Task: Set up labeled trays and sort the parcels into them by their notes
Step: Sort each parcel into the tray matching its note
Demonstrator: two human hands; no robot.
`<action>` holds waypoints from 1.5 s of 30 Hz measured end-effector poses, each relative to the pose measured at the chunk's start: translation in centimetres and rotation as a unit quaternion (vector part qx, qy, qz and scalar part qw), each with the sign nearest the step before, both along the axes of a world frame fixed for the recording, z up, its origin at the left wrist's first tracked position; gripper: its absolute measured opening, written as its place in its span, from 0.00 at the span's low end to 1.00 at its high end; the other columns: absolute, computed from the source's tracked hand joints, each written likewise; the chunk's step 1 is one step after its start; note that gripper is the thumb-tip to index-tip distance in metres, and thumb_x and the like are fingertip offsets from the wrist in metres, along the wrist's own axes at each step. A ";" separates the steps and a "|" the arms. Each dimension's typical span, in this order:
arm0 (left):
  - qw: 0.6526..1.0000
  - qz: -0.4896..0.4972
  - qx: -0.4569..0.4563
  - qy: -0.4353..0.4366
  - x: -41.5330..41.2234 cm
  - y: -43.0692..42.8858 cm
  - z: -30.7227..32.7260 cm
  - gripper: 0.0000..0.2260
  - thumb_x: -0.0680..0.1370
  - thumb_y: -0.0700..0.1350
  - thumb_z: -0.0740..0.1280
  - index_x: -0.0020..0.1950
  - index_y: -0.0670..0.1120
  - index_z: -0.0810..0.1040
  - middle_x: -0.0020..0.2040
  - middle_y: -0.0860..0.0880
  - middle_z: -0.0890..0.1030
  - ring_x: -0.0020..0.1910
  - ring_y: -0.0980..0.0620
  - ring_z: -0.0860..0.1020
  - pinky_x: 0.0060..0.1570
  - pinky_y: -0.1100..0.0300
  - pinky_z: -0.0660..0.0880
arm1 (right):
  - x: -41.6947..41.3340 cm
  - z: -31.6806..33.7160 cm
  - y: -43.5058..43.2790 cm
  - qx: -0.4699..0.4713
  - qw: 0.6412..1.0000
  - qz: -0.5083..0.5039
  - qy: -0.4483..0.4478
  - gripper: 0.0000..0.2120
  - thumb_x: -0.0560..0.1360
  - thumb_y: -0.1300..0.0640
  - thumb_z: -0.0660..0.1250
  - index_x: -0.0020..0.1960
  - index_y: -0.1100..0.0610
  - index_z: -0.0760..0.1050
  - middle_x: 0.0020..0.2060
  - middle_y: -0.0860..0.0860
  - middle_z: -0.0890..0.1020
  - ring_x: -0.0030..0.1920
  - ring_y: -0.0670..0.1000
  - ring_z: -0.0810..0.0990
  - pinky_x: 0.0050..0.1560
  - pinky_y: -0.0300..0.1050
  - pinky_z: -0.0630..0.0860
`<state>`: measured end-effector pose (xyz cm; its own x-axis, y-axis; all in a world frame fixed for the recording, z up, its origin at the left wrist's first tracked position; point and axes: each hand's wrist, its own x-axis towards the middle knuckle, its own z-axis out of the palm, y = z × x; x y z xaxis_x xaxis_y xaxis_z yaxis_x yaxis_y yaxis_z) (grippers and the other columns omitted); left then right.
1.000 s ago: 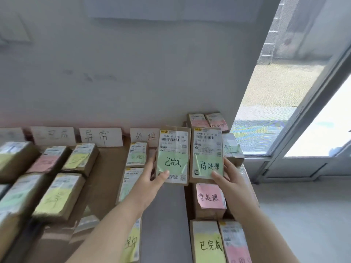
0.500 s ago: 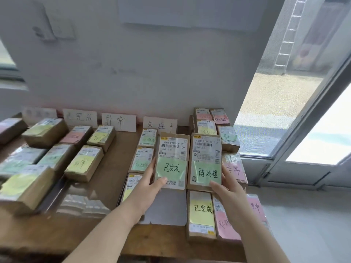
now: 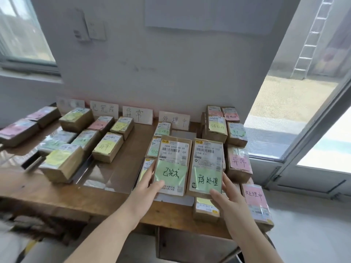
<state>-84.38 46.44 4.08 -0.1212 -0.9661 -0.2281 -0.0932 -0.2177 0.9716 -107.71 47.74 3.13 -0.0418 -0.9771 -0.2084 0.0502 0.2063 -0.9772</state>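
As left hand (image 3: 146, 188) grips left parcel (image 3: 173, 162), right hand (image 3: 228, 198) right parcel (image 3: 207, 164)

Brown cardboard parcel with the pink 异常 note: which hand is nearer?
Right. The right hand is just left of the pink-noted brown parcel; the left hand sits farther left.

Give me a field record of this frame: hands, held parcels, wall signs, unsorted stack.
left hand: grips left parcel, green note reads 已完成
right hand: grips right parcel, green note reads 待处理
held parcels: side by side, raised over the table
wall signs: 已完成 sign, 异常 sign, 处理中 sign; leftmost sign unreadable
right-end stack: parcels with pink, yellow and green notes
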 end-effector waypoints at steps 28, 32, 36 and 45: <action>0.999 0.035 0.028 -0.005 30.8 -8.1 -0.7 0.21 0.83 0.47 0.54 0.70 0.70 0.56 0.67 0.58 0.73 0.68 0.54 0.70 0.72 0.46 0.62 | 32.1 0.3 -7.6 0.083 0.996 -0.028 0.011 0.26 0.79 0.62 0.62 0.70 0.38 0.64 0.56 0.45 0.81 0.61 0.50 0.77 0.61 0.51 0.75; 0.999 0.039 0.031 -0.004 31.9 -8.6 -1.3 0.21 0.83 0.47 0.54 0.65 0.74 0.58 0.67 0.60 0.73 0.68 0.57 0.69 0.72 0.48 0.62 | 33.4 -0.3 -8.5 0.104 0.994 -0.021 0.027 0.26 0.79 0.61 0.63 0.72 0.41 0.63 0.53 0.43 0.83 0.60 0.48 0.77 0.67 0.58 0.70; 0.998 0.051 0.033 0.005 32.4 -9.0 -1.9 0.22 0.83 0.46 0.54 0.73 0.67 0.57 0.67 0.62 0.73 0.67 0.60 0.70 0.72 0.50 0.63 | 33.8 -0.7 -9.7 0.113 0.993 -0.014 0.039 0.27 0.78 0.60 0.64 0.71 0.40 0.63 0.54 0.43 0.82 0.61 0.48 0.77 0.67 0.58 0.70; 0.993 0.108 0.050 0.004 31.7 -12.3 -1.1 0.22 0.84 0.44 0.54 0.75 0.60 0.59 0.62 0.59 0.78 0.51 0.69 0.78 0.45 0.74 0.74 | 33.4 0.9 -14.3 0.073 0.993 0.038 0.080 0.27 0.77 0.54 0.65 0.72 0.38 0.61 0.58 0.39 0.78 0.61 0.45 0.75 0.66 0.50 0.69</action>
